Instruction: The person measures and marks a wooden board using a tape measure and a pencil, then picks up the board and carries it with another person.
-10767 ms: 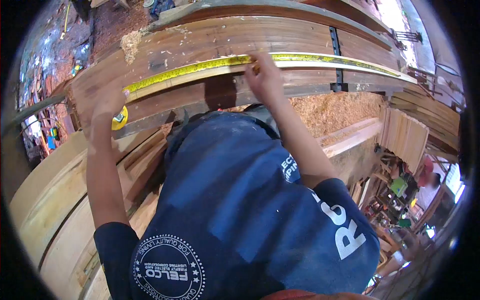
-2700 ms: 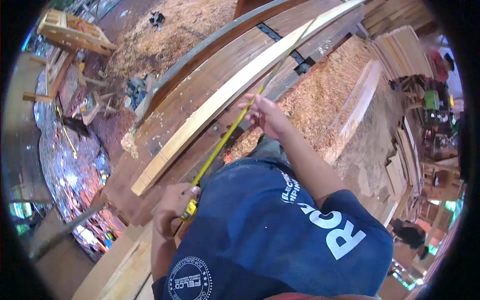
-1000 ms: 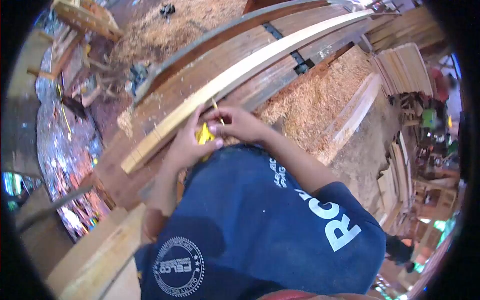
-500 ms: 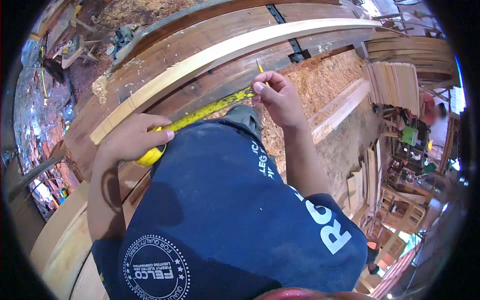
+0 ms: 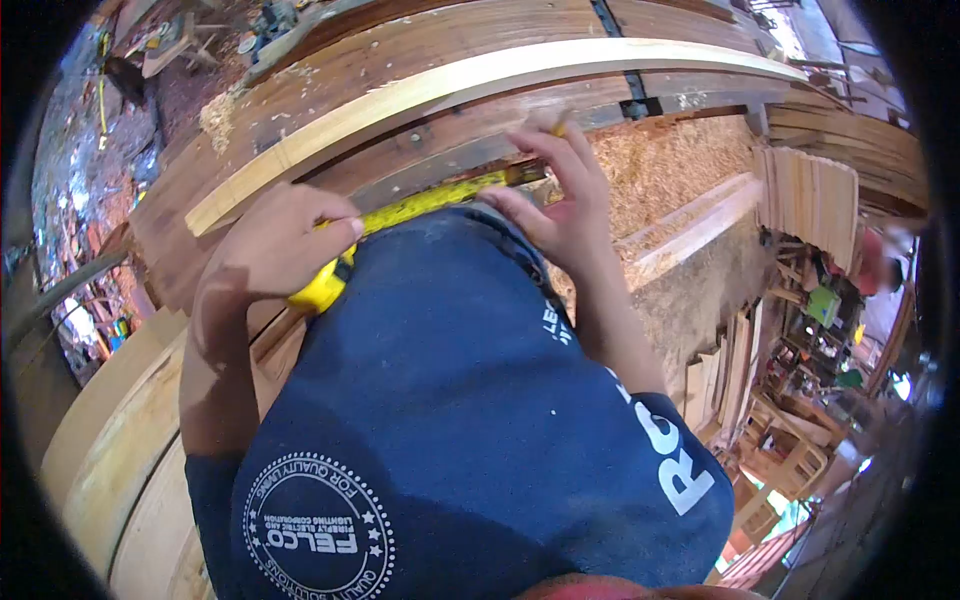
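My left hand [image 5: 285, 240] is wrapped round the yellow tape measure case [image 5: 322, 287], its thumb at the mouth. A short length of yellow tape [image 5: 430, 203] runs out to the right, past my shirt front, to a dark end piece. Around that end, the thumb and index finger of my right hand [image 5: 568, 195] are spread apart. Between its other fingers, blurred, shows a yellow bit of the pencil [image 5: 558, 128]. Beyond both hands lies a long, pale, curved wood strip [image 5: 420, 85], with pencil marks near its left end.
The strip rests on a brown wooden bench [image 5: 340, 75] crossed by a dark metal bar [image 5: 605, 20]. Wood shavings [image 5: 670, 155] and a long board [image 5: 695, 230] lie to the right. Stacked planks [image 5: 810, 200] stand farther right, with a person [image 5: 877, 265] beyond. Thick curved boards [image 5: 110, 430] are at lower left.
The hands first came together at the case, then drew apart with tape between them. Since the last frame, my right thumb and index finger have opened at the tape end. The view has turned slightly.
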